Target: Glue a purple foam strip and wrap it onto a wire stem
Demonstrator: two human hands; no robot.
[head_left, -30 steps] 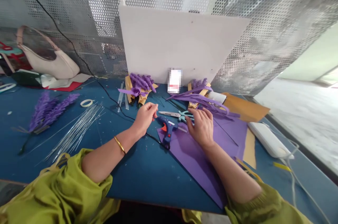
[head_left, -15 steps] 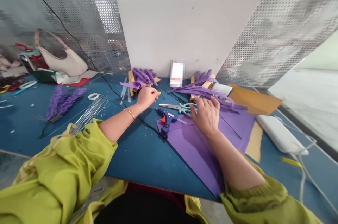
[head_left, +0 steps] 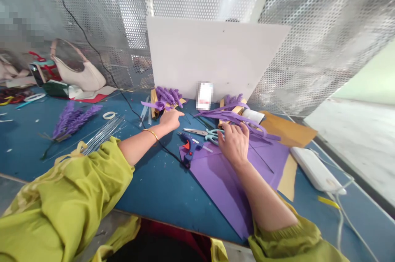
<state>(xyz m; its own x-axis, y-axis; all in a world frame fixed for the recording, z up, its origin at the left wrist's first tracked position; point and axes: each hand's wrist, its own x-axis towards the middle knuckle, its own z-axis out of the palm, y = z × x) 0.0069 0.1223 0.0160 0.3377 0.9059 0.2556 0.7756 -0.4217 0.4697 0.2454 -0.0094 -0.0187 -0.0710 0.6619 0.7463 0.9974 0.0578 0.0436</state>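
From where I sit, the left hand is at the centre of the frame, in front of a wrapped bundle of purple flowers, its index finger stretched out and the others curled; I cannot tell whether anything is pinched in it. The right hand, right of centre, lies over the teal handles of the scissors, fingers bent and a little spread, and I cannot tell whether they grip. The scissors' blades point left across the middle of the frame, just above the glue gun, which lies partly on the large purple sheet at lower centre-right. As for how far along things are, I judge the flower heads on the bundle and on the loose purple sprigs at the left of the frame to be made up already, and a second bundle stands right of centre. The purple strips beside it look cut already. The large sheet looks mostly unused to me, the silvery wires lie loose at centre-left, and the dark stems above the scissors seem bare, so I would count those as remaining.
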